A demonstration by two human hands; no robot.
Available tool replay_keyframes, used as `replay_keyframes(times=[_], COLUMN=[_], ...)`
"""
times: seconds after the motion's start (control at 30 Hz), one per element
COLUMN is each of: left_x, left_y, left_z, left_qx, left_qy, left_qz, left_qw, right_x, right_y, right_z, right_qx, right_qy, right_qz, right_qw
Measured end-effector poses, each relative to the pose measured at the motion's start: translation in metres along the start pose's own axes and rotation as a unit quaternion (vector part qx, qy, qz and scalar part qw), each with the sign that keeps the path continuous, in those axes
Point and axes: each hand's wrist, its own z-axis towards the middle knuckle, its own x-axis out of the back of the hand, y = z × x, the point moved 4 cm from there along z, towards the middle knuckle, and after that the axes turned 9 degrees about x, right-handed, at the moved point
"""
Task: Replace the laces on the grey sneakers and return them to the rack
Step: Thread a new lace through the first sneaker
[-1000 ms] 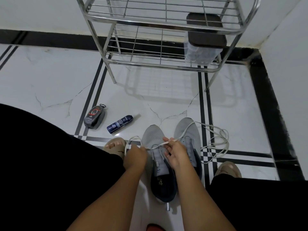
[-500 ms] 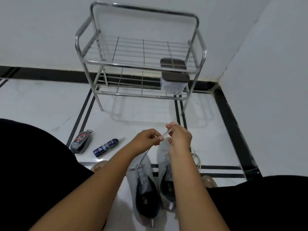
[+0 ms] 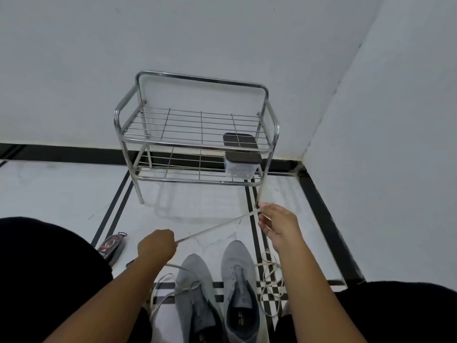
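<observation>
Lace [image 3: 217,226] pulled taut between pinching left hand [image 3: 156,246] and right hand [image 3: 278,225].

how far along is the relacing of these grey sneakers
Early. Done: little; a lace runs across the left sneaker, while the right sneaker shows bare eyelets. In hand: the left hand and right hand stretch a white lace taut. Left: threading both, using the loose lace, then the empty rack.
</observation>
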Motion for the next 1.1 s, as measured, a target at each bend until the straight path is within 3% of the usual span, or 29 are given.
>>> replay_keyframes(times=[0.2, 0.33, 0.43, 0.53, 0.67, 0.87, 1.03, 1.1], left_x=[0.033, 0.011, 0.003, 0.005, -0.005, -0.013, -0.032, -0.059], left_y=[-0.031, -0.023, 0.010, 0.040, 0.049, 0.039, 0.041, 0.035], left_z=[0.008, 0.006, 0.006, -0.009, -0.022, -0.009, -0.006, -0.009], left_qx=[0.110, 0.158, 0.050, -0.071, -0.108, -0.096, 0.014, 0.080], left_qy=[0.119, -0.036, -0.091, -0.142, -0.219, -0.204, -0.150, -0.114], left_qz=[-0.093, -0.122, -0.192, -0.334, -0.409, -0.477, -0.568, -0.562], left_qw=[0.982, 0.979, 0.976, 0.929, 0.879, 0.849, 0.809, 0.815], right_x=[-0.005, -0.026, -0.046, -0.056, -0.056, -0.053, -0.052, -0.045], right_y=[0.003, 0.014, 0.045, 0.075, 0.096, 0.103, 0.122, 0.144], right_z=[0.008, 0.009, 0.003, -0.004, -0.007, 0.000, -0.002, -0.008], right_qx=[0.067, 0.121, 0.099, 0.068, 0.044, 0.042, 0.027, 0.000], right_qy=[-0.018, -0.062, -0.147, -0.175, -0.154, -0.107, -0.004, 0.036], right_qz=[-0.065, -0.201, -0.277, -0.287, -0.272, -0.260, -0.183, -0.222], right_qw=[0.995, 0.970, 0.945, 0.939, 0.949, 0.959, 0.983, 0.974])
